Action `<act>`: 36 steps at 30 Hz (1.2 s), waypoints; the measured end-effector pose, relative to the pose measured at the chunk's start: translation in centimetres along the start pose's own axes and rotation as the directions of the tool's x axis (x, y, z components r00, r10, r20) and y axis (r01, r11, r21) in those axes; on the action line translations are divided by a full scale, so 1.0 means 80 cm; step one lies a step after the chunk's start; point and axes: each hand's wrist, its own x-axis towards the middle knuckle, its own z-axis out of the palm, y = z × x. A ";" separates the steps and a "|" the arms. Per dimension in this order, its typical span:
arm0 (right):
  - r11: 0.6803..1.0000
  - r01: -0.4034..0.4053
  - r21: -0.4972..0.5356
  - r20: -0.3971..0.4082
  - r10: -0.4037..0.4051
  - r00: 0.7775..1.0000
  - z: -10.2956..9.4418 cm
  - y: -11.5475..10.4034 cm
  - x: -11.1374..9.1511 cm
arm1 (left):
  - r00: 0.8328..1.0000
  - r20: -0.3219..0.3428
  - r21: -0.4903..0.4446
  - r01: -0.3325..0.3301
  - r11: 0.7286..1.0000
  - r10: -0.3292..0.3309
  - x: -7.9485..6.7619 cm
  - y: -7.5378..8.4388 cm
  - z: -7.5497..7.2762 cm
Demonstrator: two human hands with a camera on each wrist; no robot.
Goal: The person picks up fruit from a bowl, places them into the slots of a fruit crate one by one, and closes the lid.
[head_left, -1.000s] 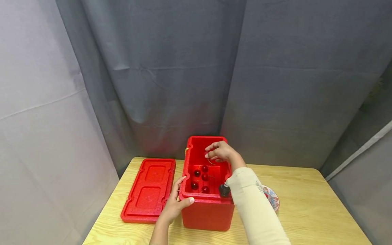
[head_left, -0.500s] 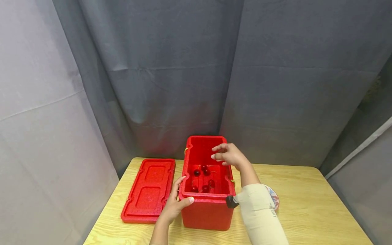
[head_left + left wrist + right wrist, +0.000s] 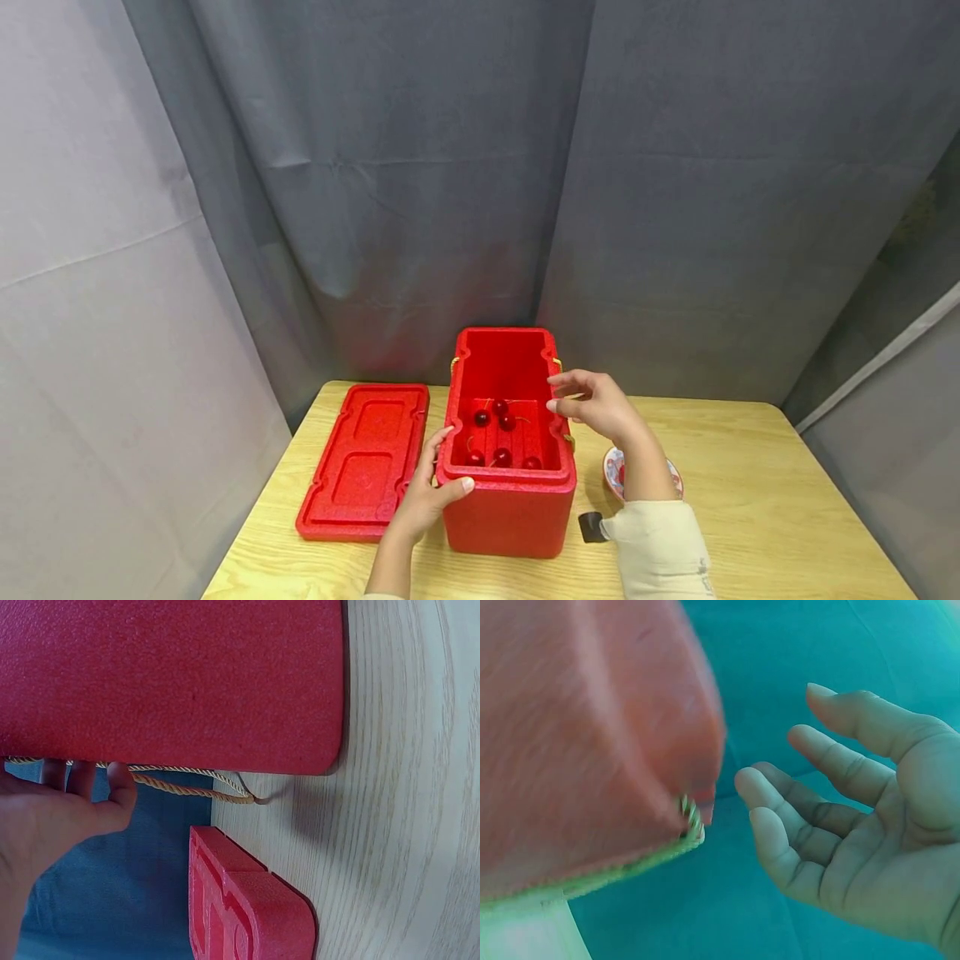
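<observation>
A tall red foam box (image 3: 510, 521) stands uncovered on the table, with several dark red cherries (image 3: 502, 457) on stems lying on its floor. My left hand (image 3: 426, 498) holds the box's near left corner, thumb on the front and fingers along the side. In the left wrist view, the fingertips (image 3: 118, 780) touch the box wall beside a twisted cord handle (image 3: 176, 787). Just outside the right rim hovers my right hand (image 3: 600, 406), its fingers loosely bent. The right wrist view shows nothing in the right hand's palm (image 3: 862, 877).
To the left lies the red lid (image 3: 363, 462). A patterned bowl (image 3: 611, 475) with something red in it stands right of the box, partly behind my right forearm. Grey curtains (image 3: 390, 183) hang behind and beside the wooden table (image 3: 757, 500).
My right hand, fingers apart, has come up out of the box and moved right past its rim. One cherry has rolled toward the box's near right corner. The left hand stays put.
</observation>
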 end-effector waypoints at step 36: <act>0.995 -0.091 0.040 -0.209 0.097 0.973 -0.033 0.140 -0.088 | 1.000 -0.014 0.051 -0.004 0.999 0.005 -0.002 0.001 0.000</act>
